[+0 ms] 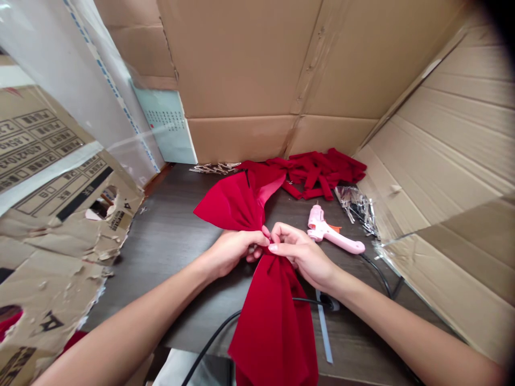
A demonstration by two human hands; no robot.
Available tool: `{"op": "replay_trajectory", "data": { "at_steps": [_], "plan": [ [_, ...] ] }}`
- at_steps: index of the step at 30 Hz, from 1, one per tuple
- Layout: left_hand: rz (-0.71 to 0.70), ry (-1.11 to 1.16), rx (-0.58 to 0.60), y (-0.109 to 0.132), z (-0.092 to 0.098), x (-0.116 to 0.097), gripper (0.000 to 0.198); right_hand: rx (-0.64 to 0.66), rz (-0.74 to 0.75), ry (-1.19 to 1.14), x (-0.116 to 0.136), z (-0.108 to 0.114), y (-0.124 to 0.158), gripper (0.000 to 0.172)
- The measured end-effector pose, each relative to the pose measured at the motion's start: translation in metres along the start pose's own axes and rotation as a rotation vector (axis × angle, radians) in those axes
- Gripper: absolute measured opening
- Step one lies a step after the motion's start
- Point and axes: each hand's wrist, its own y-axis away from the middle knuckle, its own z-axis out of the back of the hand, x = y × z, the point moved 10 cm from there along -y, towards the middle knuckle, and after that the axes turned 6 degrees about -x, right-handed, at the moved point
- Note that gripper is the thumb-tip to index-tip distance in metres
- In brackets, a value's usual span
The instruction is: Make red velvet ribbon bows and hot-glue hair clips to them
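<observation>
A large red velvet-like bow (276, 316) is gathered at its middle, one end fanned toward the back and the other hanging over the table's front edge. My left hand (237, 249) is closed around the gathered middle from the left. From the right, my right hand (300, 252) pinches the same spot between thumb and fingers. The fingertips of both hands nearly meet there and partly hide the knot. Just right of my right hand lies a pink glue gun (336, 233) with an orange trigger.
Red fabric strips (322, 171) lie heaped at the back of the dark table (161, 241), beside metal clips (217, 168). A plastic bag of metal clips (358, 209) sits at the right. Cardboard walls (241, 64) enclose the table. A black cable (213, 338) passes beneath the bow, near a translucent strip (324, 329).
</observation>
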Motion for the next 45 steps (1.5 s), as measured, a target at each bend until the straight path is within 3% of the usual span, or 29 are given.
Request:
{"op": "replay_trajectory", "data": {
  "at_steps": [7, 14, 19, 27, 31, 37, 45],
  "plan": [
    [-0.025, 0.064, 0.143, -0.001, -0.006, -0.006, 0.021, -0.028, -0.004, 0.07, 0.001, 0.011, -0.001, 0.032],
    [-0.208, -0.071, 0.012, -0.006, 0.005, -0.019, 0.03, -0.091, 0.26, 0.524, 0.024, 0.02, -0.003, 0.02],
    [-0.257, -0.07, 0.036, -0.006, 0.003, -0.022, 0.03, -0.081, 0.215, 0.41, 0.022, 0.02, -0.001, 0.021],
    [-0.252, 0.144, 0.12, -0.008, -0.008, -0.02, 0.036, -0.103, 0.1, 0.187, 0.017, 0.026, -0.006, 0.034],
    [-0.252, 0.098, 0.093, -0.007, -0.007, -0.019, 0.034, -0.09, 0.104, 0.167, 0.017, 0.024, -0.004, 0.035],
    [-0.204, 0.149, 0.172, -0.001, -0.017, -0.016, 0.031, -0.044, 0.13, 0.173, 0.021, 0.017, 0.0, 0.038],
    [-0.2, 0.218, 0.229, -0.001, -0.025, -0.017, 0.022, -0.141, 0.075, 0.147, 0.019, 0.023, 0.001, 0.04]
  ]
}}
